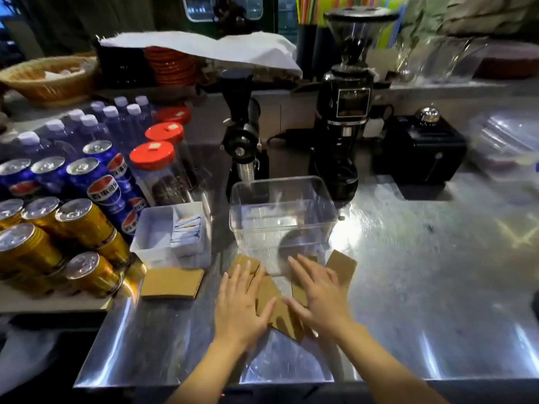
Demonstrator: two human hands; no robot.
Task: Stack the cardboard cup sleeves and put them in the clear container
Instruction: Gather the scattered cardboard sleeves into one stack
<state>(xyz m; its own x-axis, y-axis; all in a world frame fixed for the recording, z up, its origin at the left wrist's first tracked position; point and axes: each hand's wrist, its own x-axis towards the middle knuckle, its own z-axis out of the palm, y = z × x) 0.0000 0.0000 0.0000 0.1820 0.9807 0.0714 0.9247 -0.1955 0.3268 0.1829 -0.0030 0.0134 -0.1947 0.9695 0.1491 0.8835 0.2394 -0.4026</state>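
Observation:
Several flat brown cardboard cup sleeves (280,313) lie scattered on the steel counter just in front of the clear container (283,211), which stands empty. My left hand (242,304) rests flat, fingers spread, on the left sleeves. My right hand (316,293) lies flat with spread fingers on the right ones, one sleeve (342,265) poking out past it. Another sleeve (172,282) lies apart to the left, near the white tray.
A white tray (151,246) with sachets stands left of the container. Cans (84,220), bottles and red-lidded jars (154,167) crowd the left. Two black grinders (344,118) stand behind the container. A black box (423,147) sits at right. The steel counter (423,272) stretches right.

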